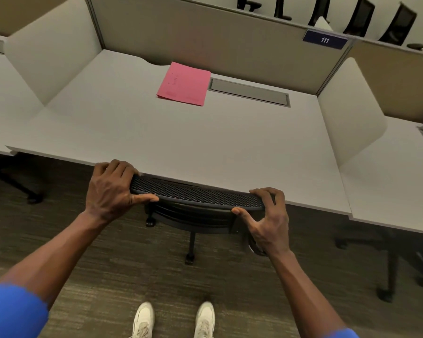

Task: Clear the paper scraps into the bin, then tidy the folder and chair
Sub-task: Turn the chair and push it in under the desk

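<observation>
A black mesh-backed chair [195, 195] stands tucked under the front edge of the white desk [181, 142], only its backrest top and wheeled base showing. My left hand [110, 189] grips the left end of the backrest top. My right hand [266, 215] grips the right end, thumb under the rim. A pink folder [184, 84] lies flat and closed at the back middle of the desk. No paper scraps or bin are in view.
White side dividers [49, 52] and a beige back panel [205, 37] enclose the desk. A grey cable hatch [249, 91] sits right of the folder. Neighbouring desks, another chair base [386, 264] at right, dark carpet and my white shoes [176, 318] below.
</observation>
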`<state>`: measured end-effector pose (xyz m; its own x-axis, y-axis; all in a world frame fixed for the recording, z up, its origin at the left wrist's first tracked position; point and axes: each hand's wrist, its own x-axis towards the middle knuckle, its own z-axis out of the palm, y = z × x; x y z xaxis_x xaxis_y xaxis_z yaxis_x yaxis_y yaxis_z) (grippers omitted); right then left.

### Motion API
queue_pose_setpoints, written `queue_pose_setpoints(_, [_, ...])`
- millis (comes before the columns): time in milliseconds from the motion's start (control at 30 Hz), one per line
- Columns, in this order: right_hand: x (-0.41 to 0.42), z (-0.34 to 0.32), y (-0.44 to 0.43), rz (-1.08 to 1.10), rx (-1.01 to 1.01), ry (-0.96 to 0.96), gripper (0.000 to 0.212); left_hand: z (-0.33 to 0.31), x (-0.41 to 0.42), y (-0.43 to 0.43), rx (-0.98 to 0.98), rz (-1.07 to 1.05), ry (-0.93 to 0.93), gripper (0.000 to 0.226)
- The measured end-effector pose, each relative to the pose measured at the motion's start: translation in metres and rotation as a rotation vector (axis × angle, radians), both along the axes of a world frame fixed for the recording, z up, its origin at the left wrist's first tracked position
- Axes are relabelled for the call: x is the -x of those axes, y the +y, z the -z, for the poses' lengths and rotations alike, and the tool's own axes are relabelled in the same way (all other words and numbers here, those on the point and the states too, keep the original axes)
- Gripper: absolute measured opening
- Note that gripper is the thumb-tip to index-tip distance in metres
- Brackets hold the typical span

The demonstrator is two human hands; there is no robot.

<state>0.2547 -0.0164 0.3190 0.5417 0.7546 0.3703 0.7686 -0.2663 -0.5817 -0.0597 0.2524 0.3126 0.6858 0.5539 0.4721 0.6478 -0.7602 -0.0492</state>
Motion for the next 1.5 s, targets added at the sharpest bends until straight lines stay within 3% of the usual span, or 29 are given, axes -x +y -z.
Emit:
queue_pose_setpoints(233, [0.011, 0.003, -0.004, -0.001, -0.018, 0.001, 0.076, 0.000, 0.014, -0.007, -0.020, -0.007, -0.065, 0.092])
queue_pose_setpoints(567, [0.016, -0.001, 0.018, 0.003, -0.017, 0.041, 0.075, -0.009, 0.014, 0.015, 0.011, -0.015, -0.027, 0.101])
queue_pose_setpoints(1500, [0.022, -0.004, 0.035, 0.021, -0.008, 0.081, 0.074, -0.006, 0.013, 0.028, 0.089, -0.073, -0.010, 0.095])
